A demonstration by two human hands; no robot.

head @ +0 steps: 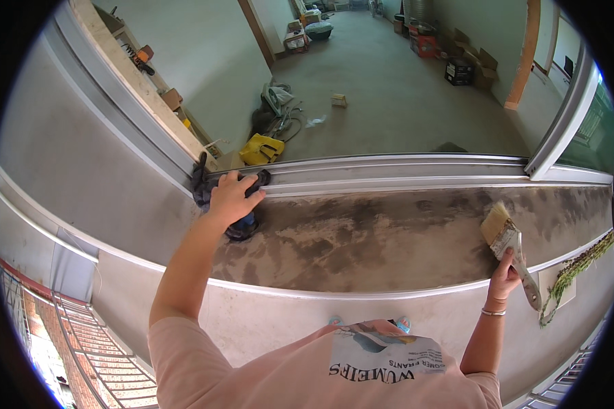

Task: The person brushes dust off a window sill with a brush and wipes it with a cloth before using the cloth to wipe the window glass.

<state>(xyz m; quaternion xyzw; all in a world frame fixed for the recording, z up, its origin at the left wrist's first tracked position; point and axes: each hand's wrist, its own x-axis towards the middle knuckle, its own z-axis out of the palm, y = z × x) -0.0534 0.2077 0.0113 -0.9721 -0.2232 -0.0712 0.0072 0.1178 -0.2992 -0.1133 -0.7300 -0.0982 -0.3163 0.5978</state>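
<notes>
My left hand [234, 198] rests with spread fingers on a dark cloth [203, 188] at the left end of the sliding window's track; whether it grips the cloth is not clear. A dark and blue item [243, 226], partly hidden by the hand, sits just below on the sill. My right hand [505, 273] is closed around the wooden handle of a wide, pale-bristled paintbrush [502, 232]. The bristles point up and left over the right part of the sill [358, 240], whose surface is brownish with dark, damp-looking patches.
A white window track [389, 171] runs behind the sill, with a frame upright [568, 122] at right. Dried plant stalks [568, 278] lie at the right edge. Beyond the opening are a yellow bag [262, 149], tangled cables [286, 120], a small box [338, 100] and cardboard boxes [483, 66].
</notes>
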